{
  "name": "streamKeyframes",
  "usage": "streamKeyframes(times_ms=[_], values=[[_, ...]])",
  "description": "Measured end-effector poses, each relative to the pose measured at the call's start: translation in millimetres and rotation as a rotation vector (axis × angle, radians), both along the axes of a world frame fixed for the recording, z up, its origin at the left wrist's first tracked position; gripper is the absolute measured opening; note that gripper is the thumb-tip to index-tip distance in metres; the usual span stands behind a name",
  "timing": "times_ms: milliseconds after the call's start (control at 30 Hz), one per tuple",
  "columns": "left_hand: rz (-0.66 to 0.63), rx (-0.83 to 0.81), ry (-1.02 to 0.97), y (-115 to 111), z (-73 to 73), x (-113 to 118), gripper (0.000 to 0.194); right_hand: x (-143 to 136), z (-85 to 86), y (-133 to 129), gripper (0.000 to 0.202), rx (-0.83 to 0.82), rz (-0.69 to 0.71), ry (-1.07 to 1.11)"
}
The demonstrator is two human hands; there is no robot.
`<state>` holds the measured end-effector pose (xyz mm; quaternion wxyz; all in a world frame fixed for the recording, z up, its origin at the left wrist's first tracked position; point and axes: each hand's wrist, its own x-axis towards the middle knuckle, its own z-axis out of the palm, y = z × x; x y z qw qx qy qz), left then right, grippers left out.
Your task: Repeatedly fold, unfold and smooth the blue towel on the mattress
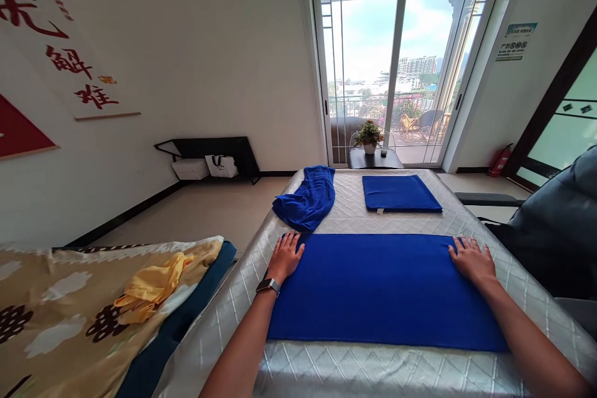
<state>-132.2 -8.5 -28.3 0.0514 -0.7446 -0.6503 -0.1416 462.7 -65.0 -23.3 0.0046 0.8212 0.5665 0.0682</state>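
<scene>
A blue cloth (382, 289), folded into a long flat rectangle, lies across the silvery quilted mattress (317, 370). On its far left corner rests my left hand (285, 255), palm down with fingers spread, a watch on the wrist. My right hand (473, 260) lies flat with fingers apart on the far right corner. Neither hand grips anything. Beyond the cloth, a smaller folded blue cloth (401, 193) with a white tag sits at the right, and a crumpled blue cloth (310, 199) lies at the left edge of the mattress.
A patterned bed (56, 323) with a crumpled yellow cloth (156, 286) is at the left. Dark bulky bags or cushions (559, 224) stand at the right. Past the mattress are a small table (375, 160) with a potted plant (369, 137) and a sliding glass door.
</scene>
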Motion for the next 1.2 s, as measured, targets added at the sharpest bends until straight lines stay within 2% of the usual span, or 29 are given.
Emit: streamKeyframes(times_ms=[100,167,333,433,500,600,700,800,933,1100,1200], values=[[0.009,0.069,-0.022,-3,1.3,2,0.053,-39,21.5,-1,0.056,0.066,0.041,-0.007],[0.012,0.106,-0.039,-5,2.2,3,0.050,-79,29.2,0,0.056,0.093,0.143,0.010],[0.001,0.138,-0.067,-7,2.0,3,0.045,-206,29.9,5,0.055,0.068,0.504,0.118],[-0.001,0.130,-0.072,-6,0.3,2,0.045,-268,26.6,9,0.057,0.036,0.628,0.200],[-0.002,0.117,-0.071,-5,-1.5,1,0.047,-293,23.8,11,0.060,0.012,0.659,0.245],[0.005,0.089,-0.073,-2,-4.7,-1,0.049,-307,18.1,13,0.063,-0.031,0.666,0.290],[0.012,0.068,-0.080,0,-7.6,-2,0.050,-293,12.8,16,0.063,-0.065,0.651,0.308],[0.017,0.056,-0.085,2,-9.6,-4,0.051,-253,10.2,16,0.063,-0.086,0.590,0.299],[0.022,0.050,-0.085,4,-11.8,-5,0.051,-165,4.7,14,0.065,-0.089,0.424,0.264],[0.015,0.045,-0.083,6,-13.2,-6,0.052,-39,-17.8,16,0.069,-0.111,0.200,0.161],[0.015,0.042,-0.079,7,-13.1,-7,0.053,10,-32.8,17,0.071,-0.107,0.145,0.136]])
